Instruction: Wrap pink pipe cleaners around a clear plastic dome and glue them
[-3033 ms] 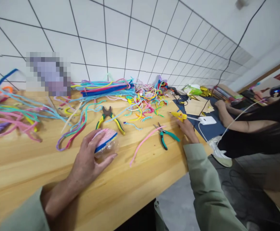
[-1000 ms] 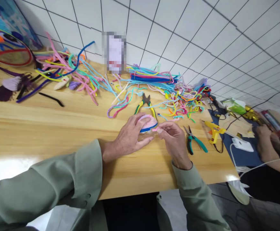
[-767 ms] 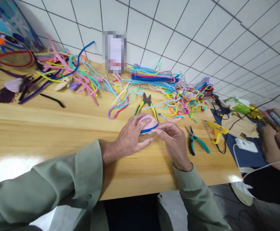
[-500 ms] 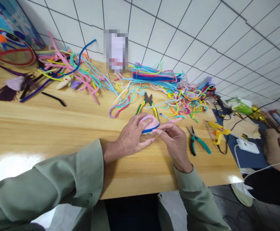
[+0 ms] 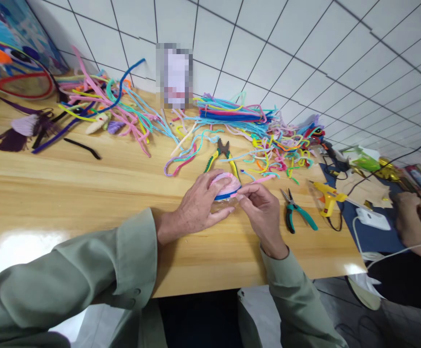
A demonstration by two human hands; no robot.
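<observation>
My left hand [image 5: 199,205] lies cupped over a small clear dome wrapped in pink pipe cleaner with a blue band [image 5: 226,186], pressing it on the wooden table [image 5: 87,193]. My right hand [image 5: 263,212] is closed in a pinch on the end of a pink pipe cleaner [image 5: 259,180] right against the dome's blue band. The pipe cleaner trails off to the right behind my fingers. Yellow-handled pliers [image 5: 222,153] lie just behind the dome.
Teal-handled pliers [image 5: 295,215] and a yellow glue gun [image 5: 328,198] lie to the right. Heaps of coloured pipe cleaners [image 5: 232,116] cover the back of the table. Another person's hands [image 5: 411,220] rest at the far right by a white charger [image 5: 373,218].
Three seconds ago my right hand was at the glue gun; since then it has come to the dome with the pink pipe cleaner. Over the last second the hands barely shifted.
</observation>
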